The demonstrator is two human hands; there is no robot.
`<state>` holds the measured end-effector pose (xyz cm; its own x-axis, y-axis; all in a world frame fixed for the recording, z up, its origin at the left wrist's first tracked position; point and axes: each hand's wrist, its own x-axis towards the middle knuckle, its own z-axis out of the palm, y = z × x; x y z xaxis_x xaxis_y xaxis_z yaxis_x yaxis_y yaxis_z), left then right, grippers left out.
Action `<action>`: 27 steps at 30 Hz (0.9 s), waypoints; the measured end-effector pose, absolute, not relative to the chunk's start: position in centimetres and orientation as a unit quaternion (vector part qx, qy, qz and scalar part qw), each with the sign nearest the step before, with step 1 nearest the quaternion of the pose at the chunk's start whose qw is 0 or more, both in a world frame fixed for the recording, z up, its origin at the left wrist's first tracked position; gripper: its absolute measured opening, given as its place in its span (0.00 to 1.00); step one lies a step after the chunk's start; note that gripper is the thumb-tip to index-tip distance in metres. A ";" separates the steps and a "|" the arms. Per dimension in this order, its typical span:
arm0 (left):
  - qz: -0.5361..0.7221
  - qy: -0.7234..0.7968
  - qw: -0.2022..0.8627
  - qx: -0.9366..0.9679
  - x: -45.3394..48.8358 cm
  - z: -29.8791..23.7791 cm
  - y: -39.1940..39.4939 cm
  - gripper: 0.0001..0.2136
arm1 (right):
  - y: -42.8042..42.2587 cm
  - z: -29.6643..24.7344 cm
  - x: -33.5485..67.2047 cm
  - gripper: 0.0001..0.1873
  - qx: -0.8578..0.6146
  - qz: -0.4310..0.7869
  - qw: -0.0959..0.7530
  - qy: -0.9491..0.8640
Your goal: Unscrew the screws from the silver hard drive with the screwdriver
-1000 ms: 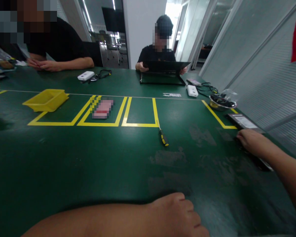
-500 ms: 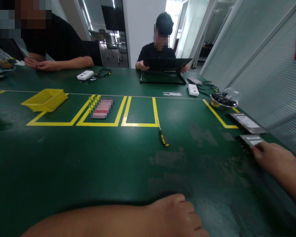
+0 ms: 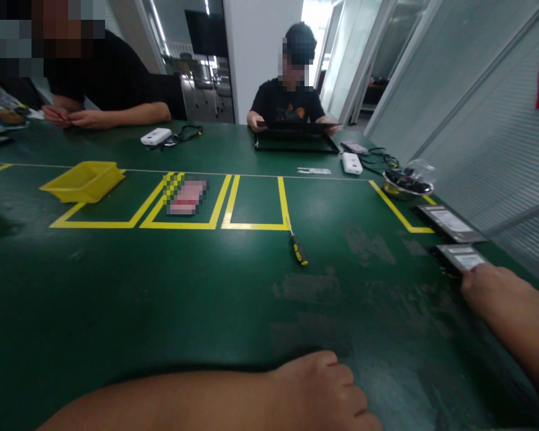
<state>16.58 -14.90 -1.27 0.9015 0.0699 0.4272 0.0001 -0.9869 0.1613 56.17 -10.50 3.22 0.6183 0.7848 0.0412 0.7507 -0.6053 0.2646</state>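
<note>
At the right, my right hand [image 3: 494, 293] is closed at the near corner of a hard drive [image 3: 465, 257] with a white label, which lies flat on the table. Its fingertips are mostly hidden behind the hand. Just beyond lies a second hard drive [image 3: 449, 222], its label facing up. My left hand [image 3: 321, 389] rests at the bottom of the view, the forearm across the table's near side and the fingers curled in; no object shows in it. A black and yellow screwdriver [image 3: 299, 248] lies farther forward, its tip touching a yellow tape line.
Yellow tape outlines [image 3: 256, 227] mark the green table [image 3: 184, 299]. A yellow bin [image 3: 85, 182] and a blurred pink item [image 3: 187, 197] sit left. A metal bowl [image 3: 406, 185] with dark parts stands back right. Across the table, one person [image 3: 291, 105] holds a dark panel over a black frame.
My right hand has shifted slightly right and back along the hard drive, showing more of its label. The person opposite has lowered the dark panel. My left hand has stayed still.
</note>
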 end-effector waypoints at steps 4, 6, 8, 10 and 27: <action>0.220 0.018 0.079 0.972 16.5 -1.2 -14.9 0.10 | -10.7 3.1 57.1 0.24 0.874 0.071 0.117 0.466; 0.221 0.019 0.076 0.972 16.5 -1.1 -14.9 0.10 | -10.8 3.0 57.7 0.23 0.859 0.075 0.120 0.492; 0.223 0.017 0.072 0.972 16.5 -1.0 -14.8 0.10 | -10.9 2.8 58.4 0.22 0.843 0.081 0.120 0.518; 0.223 0.017 0.067 0.972 16.5 -0.8 -14.9 0.10 | -11.0 2.3 59.3 0.20 0.825 0.088 0.116 0.546; 0.224 0.024 0.063 0.972 16.6 -0.5 -15.0 0.11 | -11.3 1.2 63.6 0.12 0.739 0.056 0.029 0.670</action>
<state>16.55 -14.95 -0.51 0.8985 0.0744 0.4326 0.0180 -0.9909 0.1330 63.57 -11.31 1.20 0.0946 0.9945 0.0446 0.9880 -0.0993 0.1182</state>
